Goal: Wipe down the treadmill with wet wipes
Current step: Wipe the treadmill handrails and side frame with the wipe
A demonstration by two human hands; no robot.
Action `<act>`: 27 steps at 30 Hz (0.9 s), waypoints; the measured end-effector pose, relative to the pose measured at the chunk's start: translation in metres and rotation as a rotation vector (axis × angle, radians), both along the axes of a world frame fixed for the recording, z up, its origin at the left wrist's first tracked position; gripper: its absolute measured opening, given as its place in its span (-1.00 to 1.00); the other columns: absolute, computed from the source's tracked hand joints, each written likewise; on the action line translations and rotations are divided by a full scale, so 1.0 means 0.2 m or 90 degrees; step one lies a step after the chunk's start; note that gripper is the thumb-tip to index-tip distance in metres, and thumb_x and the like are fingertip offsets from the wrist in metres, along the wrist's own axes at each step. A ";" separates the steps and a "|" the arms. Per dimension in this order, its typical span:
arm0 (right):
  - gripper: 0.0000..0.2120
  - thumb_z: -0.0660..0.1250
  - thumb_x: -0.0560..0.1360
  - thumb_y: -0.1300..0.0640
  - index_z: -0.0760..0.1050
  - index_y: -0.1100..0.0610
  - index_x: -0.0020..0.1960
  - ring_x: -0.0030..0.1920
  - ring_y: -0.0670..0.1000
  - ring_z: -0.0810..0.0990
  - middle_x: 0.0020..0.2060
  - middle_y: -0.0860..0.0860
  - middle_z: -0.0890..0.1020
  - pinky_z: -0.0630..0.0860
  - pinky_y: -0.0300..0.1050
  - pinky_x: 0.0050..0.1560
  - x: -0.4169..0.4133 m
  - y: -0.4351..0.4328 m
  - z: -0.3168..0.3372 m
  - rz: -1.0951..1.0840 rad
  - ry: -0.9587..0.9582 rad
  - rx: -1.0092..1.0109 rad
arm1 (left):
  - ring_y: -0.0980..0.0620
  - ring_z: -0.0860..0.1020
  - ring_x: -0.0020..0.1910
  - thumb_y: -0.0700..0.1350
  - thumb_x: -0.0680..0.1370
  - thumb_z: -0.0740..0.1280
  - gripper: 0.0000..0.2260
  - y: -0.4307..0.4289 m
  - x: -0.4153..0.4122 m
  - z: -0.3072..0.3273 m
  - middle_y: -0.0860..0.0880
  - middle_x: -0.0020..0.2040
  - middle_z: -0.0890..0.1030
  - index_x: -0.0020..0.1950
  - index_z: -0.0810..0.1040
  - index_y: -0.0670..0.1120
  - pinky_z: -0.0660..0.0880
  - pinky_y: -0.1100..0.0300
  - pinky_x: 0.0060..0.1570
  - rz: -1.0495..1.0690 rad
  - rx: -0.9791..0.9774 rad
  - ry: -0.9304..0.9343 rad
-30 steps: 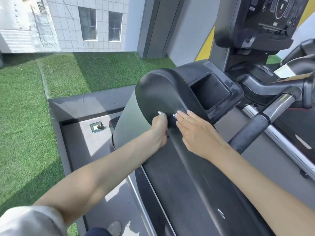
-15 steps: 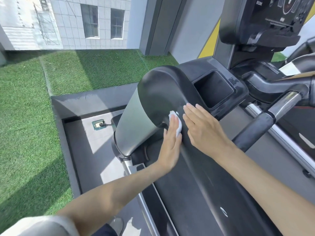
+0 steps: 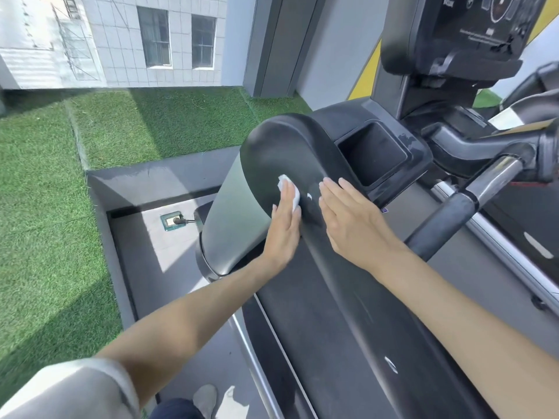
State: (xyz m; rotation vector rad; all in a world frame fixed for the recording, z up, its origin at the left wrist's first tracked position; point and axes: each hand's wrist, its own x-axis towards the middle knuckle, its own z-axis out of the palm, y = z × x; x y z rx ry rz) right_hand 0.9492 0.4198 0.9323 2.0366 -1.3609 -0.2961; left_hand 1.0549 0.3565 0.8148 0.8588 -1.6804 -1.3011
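Head view shows your left hand point(image 3: 284, 228) lying flat on the rounded black cover point(image 3: 281, 146) of the treadmill point(image 3: 348, 313). Its fingers are straight and close together, and they press the wipe point(image 3: 289, 192) against the cover. The wipe sits under your fingertips, its white edge peeking out at 12 o'clock of the hand and along the 1 o'clock side. You keep it there by flat pressure alone, not by a pinch.

Your right hand point(image 3: 351, 225) lies just beside, at 3 o'clock of the left hand. It is also flat, fingers straight and slightly spread, palm on the same cover, and it holds nothing. The two hands are apart, with a narrow strip of black cover between them, and the wipe is clear of the right hand.

At 1 o'clock of the right hand is a square pocket point(image 3: 375, 152). At 3 o'clock runs the handrail point(image 3: 447, 219), and the console point(image 3: 472, 31) stands at 12 o'clock. Down at 9 o'clock of the left hand a socket point(image 3: 173, 222) sits in the floor, with grass point(image 3: 45, 207) beyond.
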 end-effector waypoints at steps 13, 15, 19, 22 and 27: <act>-0.50 0.03 0.48 0.18 0.44 0.39 0.30 0.37 0.24 0.38 0.31 0.29 0.45 0.16 0.11 0.40 0.01 0.40 -0.07 -0.082 0.107 0.058 | 0.13 -0.14 0.54 -0.20 0.69 -0.03 -0.51 0.17 0.03 0.02 0.24 0.55 -0.15 0.57 -0.16 -0.02 -0.16 -0.11 0.50 -0.104 -0.117 -0.007; -0.49 -0.01 0.49 0.18 0.39 0.39 0.34 0.41 0.23 0.32 0.35 0.29 0.41 0.12 0.12 0.43 0.01 0.43 -0.08 -0.105 0.114 0.064 | 0.13 -0.15 0.54 -0.19 0.69 0.00 -0.53 0.21 0.09 -0.04 0.14 0.57 -0.15 0.57 -0.10 -0.07 -0.14 0.00 0.50 -0.154 -0.245 -0.063; -0.47 -0.04 0.50 0.18 0.33 0.42 0.37 0.42 0.26 0.29 0.38 0.32 0.36 0.07 0.14 0.45 0.01 0.43 -0.09 -0.102 0.120 0.063 | 0.35 -0.11 0.49 -0.16 0.70 -0.04 -0.55 0.11 0.08 0.05 0.42 0.47 -0.14 0.53 -0.13 0.09 -0.17 0.04 0.48 -0.095 -0.167 -0.059; -0.50 -0.05 0.51 0.24 0.37 0.43 0.34 0.40 0.26 0.32 0.35 0.33 0.39 0.10 0.15 0.44 0.01 0.43 -0.10 -0.100 0.078 0.063 | 0.33 -0.11 0.49 -0.20 0.70 -0.05 -0.52 0.16 0.05 0.10 0.51 0.42 -0.14 0.53 -0.16 0.11 -0.20 0.01 0.47 -0.084 -0.089 -0.023; -0.49 -0.06 0.49 0.23 0.40 0.45 0.30 0.37 0.28 0.37 0.31 0.35 0.42 0.11 0.17 0.43 0.00 0.42 -0.11 -0.104 0.049 0.068 | 0.24 -0.12 0.52 -0.11 0.70 -0.04 -0.55 0.17 0.09 0.00 0.23 0.55 -0.10 0.58 -0.07 -0.02 -0.16 -0.04 0.51 -0.133 -0.186 -0.068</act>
